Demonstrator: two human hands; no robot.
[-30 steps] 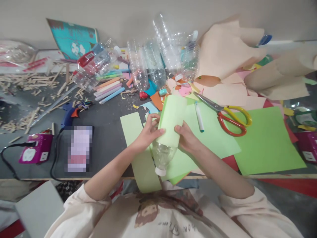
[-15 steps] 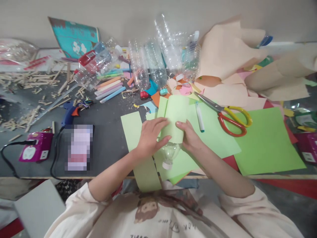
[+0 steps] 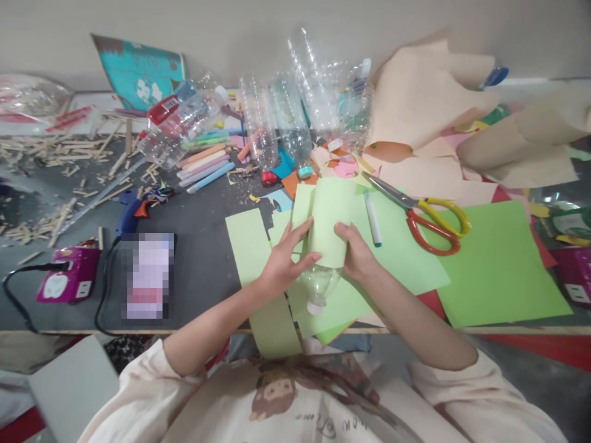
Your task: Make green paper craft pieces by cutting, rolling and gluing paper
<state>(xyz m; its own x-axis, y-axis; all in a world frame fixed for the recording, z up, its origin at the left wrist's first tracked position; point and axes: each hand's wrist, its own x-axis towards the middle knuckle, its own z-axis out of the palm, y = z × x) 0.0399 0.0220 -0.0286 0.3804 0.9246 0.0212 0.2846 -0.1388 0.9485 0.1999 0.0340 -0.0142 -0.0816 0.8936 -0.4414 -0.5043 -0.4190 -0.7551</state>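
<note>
A clear plastic bottle (image 3: 322, 283) lies with its white cap toward me, and a light green paper sleeve (image 3: 329, 215) is wrapped around its body. Against the sleeve's left side rests my left hand (image 3: 287, 261), thumb and fingers parted around its edge. My right hand (image 3: 359, 251) grips the right side, its thumb on top and its other fingers mostly hidden. Underneath are light green paper sheets (image 3: 401, 246). A pale green strip (image 3: 244, 237) lies left of the hands and hangs over the table edge. A white marker (image 3: 373, 218) is just right of the sleeve.
Large scissors (image 3: 429, 224) lie to the right, near a darker green sheet (image 3: 508, 264). On the left are a glue gun (image 3: 127, 212), a phone (image 3: 148, 275) and a purple box (image 3: 68, 275) with a cable. Bottles (image 3: 290, 117), chalk-like sticks (image 3: 207, 163) and brown paper (image 3: 415, 98) line the back.
The wrapped bottle has shifted slightly right with my right hand. My left hand has slid lower and outward along the sleeve's left side, its fingers less over the top.
</note>
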